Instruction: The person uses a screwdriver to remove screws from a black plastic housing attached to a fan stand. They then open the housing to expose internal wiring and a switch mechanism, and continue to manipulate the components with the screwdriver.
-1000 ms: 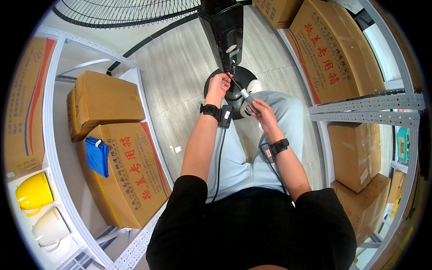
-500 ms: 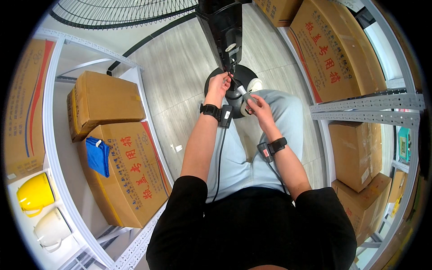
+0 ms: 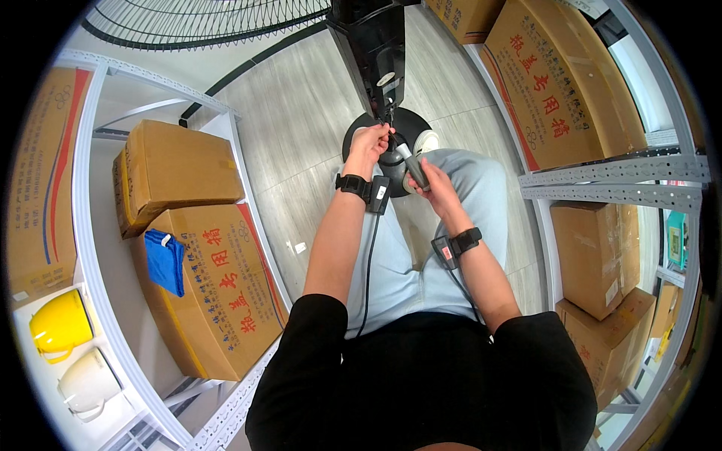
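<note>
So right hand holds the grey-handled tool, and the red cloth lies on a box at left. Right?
Colour's wrong: head view shows the cloth is blue. It does lie on a box at left, and the right hand holds the tool.

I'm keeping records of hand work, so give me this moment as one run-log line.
left hand: by lower end of black post | right hand: holding grey tool, pointed toward left hand | blue cloth: on box

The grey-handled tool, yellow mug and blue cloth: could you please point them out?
Grey-handled tool (image 3: 413, 167), head view: on its handle.
Yellow mug (image 3: 60, 323), head view: outer side.
Blue cloth (image 3: 164, 264), head view: folded middle.
</note>
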Demonstrator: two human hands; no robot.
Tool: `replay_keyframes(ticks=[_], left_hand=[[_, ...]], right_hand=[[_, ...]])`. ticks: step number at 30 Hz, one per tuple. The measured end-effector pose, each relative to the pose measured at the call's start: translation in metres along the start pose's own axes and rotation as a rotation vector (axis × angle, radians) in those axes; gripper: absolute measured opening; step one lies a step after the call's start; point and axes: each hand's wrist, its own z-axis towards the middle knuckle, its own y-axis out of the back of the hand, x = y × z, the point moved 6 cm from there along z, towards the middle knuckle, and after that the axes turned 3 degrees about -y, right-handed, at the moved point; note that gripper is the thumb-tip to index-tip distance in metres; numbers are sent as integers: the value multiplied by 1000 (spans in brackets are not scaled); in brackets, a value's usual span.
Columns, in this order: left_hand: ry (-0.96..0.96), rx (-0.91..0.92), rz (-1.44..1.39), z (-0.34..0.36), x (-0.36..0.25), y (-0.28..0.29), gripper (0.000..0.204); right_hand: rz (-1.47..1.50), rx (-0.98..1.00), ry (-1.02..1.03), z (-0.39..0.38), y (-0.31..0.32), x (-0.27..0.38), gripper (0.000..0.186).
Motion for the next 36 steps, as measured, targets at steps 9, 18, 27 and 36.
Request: replay_keyframes(ticks=[9, 18, 27, 36], left_hand=[[-7, -46, 114, -3, 1, -1, 18], [11, 16, -11, 0, 1, -7, 14], [26, 11, 91, 9, 7, 12, 11], [26, 53, -40, 0, 1, -5, 6]], right_hand=[[-117, -37, 186, -6, -1, 9, 37], [113, 63, 22, 1, 6, 6, 37], [-50, 28, 143, -4, -4, 7, 35], [-8, 93, 28, 14, 8, -2, 38]])
